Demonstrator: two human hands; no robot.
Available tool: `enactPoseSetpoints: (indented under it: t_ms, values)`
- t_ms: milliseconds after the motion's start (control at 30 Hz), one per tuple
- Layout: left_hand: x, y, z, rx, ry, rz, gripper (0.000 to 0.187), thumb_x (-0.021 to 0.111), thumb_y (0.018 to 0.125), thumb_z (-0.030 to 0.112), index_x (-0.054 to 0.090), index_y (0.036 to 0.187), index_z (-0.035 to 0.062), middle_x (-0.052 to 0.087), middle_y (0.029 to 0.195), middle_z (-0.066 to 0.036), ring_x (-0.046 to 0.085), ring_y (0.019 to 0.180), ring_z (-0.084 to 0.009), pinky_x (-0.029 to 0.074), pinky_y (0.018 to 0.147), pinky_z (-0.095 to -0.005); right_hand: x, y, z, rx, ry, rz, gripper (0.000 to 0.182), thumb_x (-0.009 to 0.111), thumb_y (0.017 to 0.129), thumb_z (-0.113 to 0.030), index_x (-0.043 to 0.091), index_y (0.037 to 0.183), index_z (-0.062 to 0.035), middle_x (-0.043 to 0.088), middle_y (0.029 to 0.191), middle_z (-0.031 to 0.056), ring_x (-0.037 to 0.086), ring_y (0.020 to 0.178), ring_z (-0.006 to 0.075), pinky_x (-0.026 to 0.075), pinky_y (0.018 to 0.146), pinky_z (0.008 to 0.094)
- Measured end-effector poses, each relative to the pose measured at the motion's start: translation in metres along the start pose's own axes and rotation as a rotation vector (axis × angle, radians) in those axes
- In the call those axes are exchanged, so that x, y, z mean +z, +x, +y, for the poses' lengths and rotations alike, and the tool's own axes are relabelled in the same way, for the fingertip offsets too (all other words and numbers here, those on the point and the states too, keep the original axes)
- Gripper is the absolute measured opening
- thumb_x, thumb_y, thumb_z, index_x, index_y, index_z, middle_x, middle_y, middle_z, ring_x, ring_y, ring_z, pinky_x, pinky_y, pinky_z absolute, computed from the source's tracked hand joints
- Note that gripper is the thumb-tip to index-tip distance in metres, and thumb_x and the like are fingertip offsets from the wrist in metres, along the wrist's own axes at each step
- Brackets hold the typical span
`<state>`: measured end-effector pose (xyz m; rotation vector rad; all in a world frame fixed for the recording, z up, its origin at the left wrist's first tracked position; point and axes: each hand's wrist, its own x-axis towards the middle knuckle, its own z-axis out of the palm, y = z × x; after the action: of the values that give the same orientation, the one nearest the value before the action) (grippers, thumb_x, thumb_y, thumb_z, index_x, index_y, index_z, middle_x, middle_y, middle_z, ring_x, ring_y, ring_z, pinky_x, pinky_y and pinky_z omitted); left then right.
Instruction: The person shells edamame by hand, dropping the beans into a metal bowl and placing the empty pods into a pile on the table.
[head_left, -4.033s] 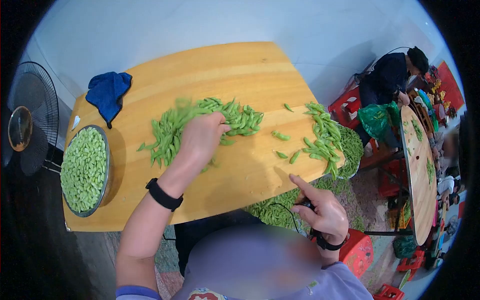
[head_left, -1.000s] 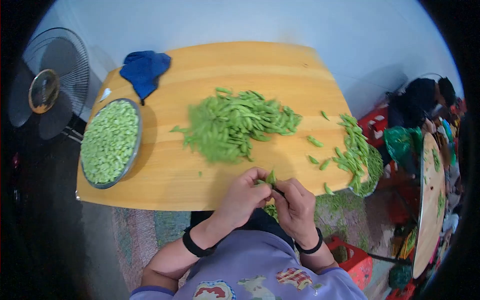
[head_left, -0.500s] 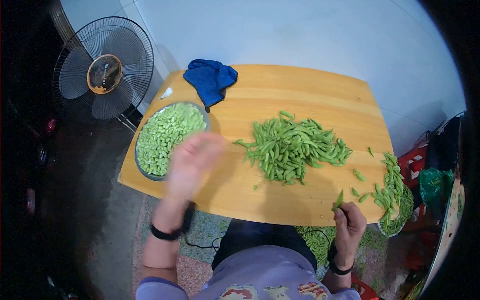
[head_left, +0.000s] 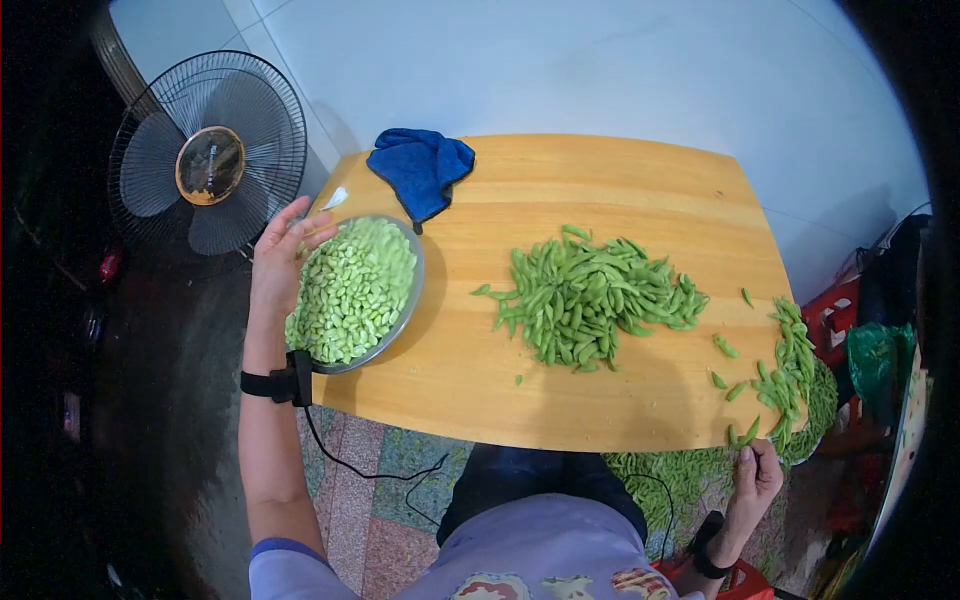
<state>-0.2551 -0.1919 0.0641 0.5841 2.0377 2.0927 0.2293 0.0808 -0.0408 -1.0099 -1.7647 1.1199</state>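
Note:
A round metal bowl [head_left: 413, 300] full of shelled green soybeans [head_left: 350, 310] stands at the table's left end. My left hand [head_left: 283, 245] is raised at the bowl's left rim, fingers stretched and apart, with nothing seen in them. At the front right edge of the table, my right hand [head_left: 757, 478] has thumb and fingers closed on a green edamame pod [head_left: 748, 433]; another pod shows right beside it. A heap of edamame pods [head_left: 590, 300] lies mid-table, and a smaller pile of pods [head_left: 790, 360] sits at the right edge.
A blue cloth [head_left: 422, 170] lies at the table's back left, near a small white scrap [head_left: 336, 198]. A fan [head_left: 210, 160] stands beyond the left corner. Empty-looking pods [head_left: 640, 470] cover the floor below. Green plastic [head_left: 878, 365] and red stools [head_left: 828, 310] are at right.
My left hand has swung left across the bowl to its outer rim and spread its fingers. My right hand has moved right along the table's front edge, toward the small pile.

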Motion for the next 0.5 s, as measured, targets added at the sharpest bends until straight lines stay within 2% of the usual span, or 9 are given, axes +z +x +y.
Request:
enactPoseSetpoints:
  t_ms: [67,133,200,233,267,333,400,467,500]
  values:
    - [-0.003,0.001,-0.002,0.055,0.069,-0.039,0.036,0.043,0.086,0.004,0.044,0.122,-0.0011,0.054,0.116,-0.014,0.054,0.106,-0.0223,0.04,0.091,-0.0321,-0.013,-0.001,0.002,-0.011,-0.043,-0.014,0.01,0.051,0.083,-0.006,0.056,0.081,0.0031,0.044,0.065,-0.0008,0.035,0.056,0.0067,0.027,0.05,0.0214]
    - [-0.011,0.003,-0.006,0.109,0.126,-0.093,0.041,0.043,0.087,0.006,0.038,0.127,-0.001,0.05,0.121,-0.016,0.052,0.109,-0.0247,0.039,0.094,-0.0347,-0.023,0.0,-0.006,-0.006,-0.065,-0.029,0.01,0.053,0.077,-0.004,0.055,0.083,0.0044,0.046,0.064,0.0022,0.038,0.056,0.0091,0.03,0.051,0.0227]
    - [-0.016,0.006,-0.011,0.175,0.157,-0.197,0.043,0.042,0.081,-0.003,0.044,0.123,-0.0025,0.047,0.125,-0.016,0.053,0.108,-0.0224,0.036,0.096,-0.0322,-0.044,-0.002,-0.01,-0.036,-0.262,-0.281,0.022,0.054,0.069,-0.003,0.057,0.089,0.0061,0.051,0.064,0.008,0.046,0.057,0.0144,0.036,0.053,0.0267]
    - [-0.017,0.006,-0.011,0.147,0.208,-0.197,0.04,0.043,0.082,-0.002,0.046,0.122,-0.0029,0.049,0.122,-0.014,0.054,0.106,-0.0204,0.037,0.094,-0.0307,-0.05,-0.004,-0.008,-0.008,-0.314,-0.303,0.037,0.057,0.063,-0.004,0.057,0.099,0.0051,0.055,0.066,0.0136,0.053,0.06,0.021,0.041,0.057,0.0309]
    - [-0.015,0.004,-0.006,0.123,0.26,-0.2,0.037,0.043,0.083,-0.001,0.047,0.12,-0.0033,0.052,0.119,-0.013,0.054,0.103,-0.0184,0.038,0.092,-0.0292,-0.056,-0.003,-0.012,0.036,-0.408,-0.344,0.046,0.059,0.064,-0.003,0.054,0.109,0.0026,0.058,0.069,0.014,0.055,0.06,0.0231,0.042,0.058,0.0315]
    - [0.001,-0.007,0.01,0.051,0.348,-0.143,0.03,0.045,0.088,0.005,0.051,0.116,-0.0028,0.056,0.109,-0.009,0.054,0.096,-0.0142,0.04,0.087,-0.0271,-0.056,0.0,-0.039,0.218,-0.468,-0.343,0.051,0.06,0.064,-0.001,0.052,0.114,0.001,0.057,0.069,0.0143,0.054,0.061,0.0238,0.042,0.059,0.0297]
    - [-0.012,0.001,0.005,0.093,0.451,-0.106,0.027,0.045,0.091,0.012,0.054,0.112,-0.0022,0.058,0.101,-0.005,0.053,0.092,-0.0116,0.041,0.082,-0.0264,-0.066,-0.002,-0.031,0.163,-0.418,-0.287,0.049,0.06,0.065,-0.001,0.052,0.113,0.0007,0.057,0.069,0.012,0.054,0.061,0.0207,0.042,0.059,0.0282]
    - [-0.006,0.001,0.005,0.354,0.668,0.081,0.023,0.042,0.092,0.009,0.058,0.105,-0.0006,0.059,0.096,-0.003,0.053,0.091,-0.0111,0.041,0.081,-0.0244,-0.071,-0.003,-0.02,0.096,-0.363,-0.237,0.046,0.06,0.067,-0.001,0.053,0.112,0.0004,0.057,0.069,0.0097,0.053,0.062,0.0176,0.041,0.059,0.0268]
    - [0.014,-0.007,0.013,0.452,0.705,0.096,0.022,0.044,0.09,0.007,0.06,0.102,0.0004,0.06,0.095,-0.004,0.054,0.089,-0.0125,0.041,0.081,-0.0248,-0.071,-0.005,-0.015,0.123,-0.193,-0.234,0.04,0.061,0.068,-0.001,0.054,0.108,0.0001,0.056,0.07,0.0066,0.052,0.063,0.0141,0.041,0.059,0.0254]
